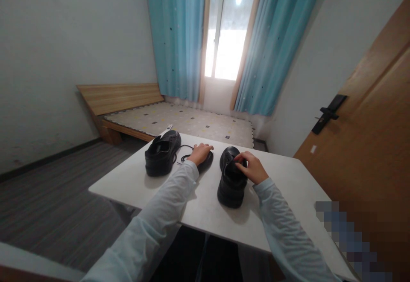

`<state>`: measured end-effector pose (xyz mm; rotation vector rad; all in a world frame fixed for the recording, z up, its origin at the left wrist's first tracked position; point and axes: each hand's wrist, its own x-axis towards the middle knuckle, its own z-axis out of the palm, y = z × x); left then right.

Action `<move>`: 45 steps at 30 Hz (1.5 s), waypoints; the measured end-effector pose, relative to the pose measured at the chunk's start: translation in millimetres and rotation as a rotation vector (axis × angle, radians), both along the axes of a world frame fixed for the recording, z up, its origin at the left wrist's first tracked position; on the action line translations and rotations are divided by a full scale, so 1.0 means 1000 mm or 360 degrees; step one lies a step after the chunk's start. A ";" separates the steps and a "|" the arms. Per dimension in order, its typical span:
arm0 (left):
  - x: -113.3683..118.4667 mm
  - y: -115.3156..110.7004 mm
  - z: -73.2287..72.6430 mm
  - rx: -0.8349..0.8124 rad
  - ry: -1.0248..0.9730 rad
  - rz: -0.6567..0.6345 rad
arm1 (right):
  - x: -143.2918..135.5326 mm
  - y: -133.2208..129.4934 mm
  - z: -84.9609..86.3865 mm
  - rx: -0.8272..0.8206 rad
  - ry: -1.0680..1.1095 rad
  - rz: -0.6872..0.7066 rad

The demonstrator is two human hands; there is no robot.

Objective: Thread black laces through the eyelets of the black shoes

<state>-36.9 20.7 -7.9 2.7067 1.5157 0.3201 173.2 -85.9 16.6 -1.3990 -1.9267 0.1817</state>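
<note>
Two black shoes stand on a white table (128, 184), heels toward me. My right hand (253, 167) pinches the collar or tongue area of the right shoe (231, 188); its thumb and forefinger meet at the opening. Left of that shoe, my left hand (200, 153) is on a dark, flat, rounded piece that looks like an insole (206, 162). Its fingers curl over the far part, and the thumb is hidden. The left shoe (158, 158) stands untouched. A black shoelace (185, 146) lies loosely between the left shoe and my left hand.
Beyond the table is a bed (192, 117) with a patterned mattress and a wooden headboard (118, 96). Blue curtains (176, 39) flank a bright window (226, 51). A wooden door (361, 145) with a black handle (329, 113) is at the right. A small white tag (169, 127) shows behind the left shoe.
</note>
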 end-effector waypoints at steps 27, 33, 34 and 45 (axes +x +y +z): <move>-0.039 -0.022 0.106 0.0256 -0.0327 -0.0230 | -0.003 0.004 -0.005 0.0010 -0.0467 0.0085; -0.045 -0.039 0.131 0.0328 -0.0631 -0.0352 | 0.004 0.000 -0.004 0.0086 -0.0294 0.0188; -0.044 -0.040 0.133 0.0328 -0.0678 -0.0388 | 0.005 0.000 -0.004 0.0084 -0.0271 0.0208; -0.015 -0.026 0.128 -0.0133 -0.1190 -0.0810 | 0.004 -0.003 -0.003 0.0081 0.0045 0.0211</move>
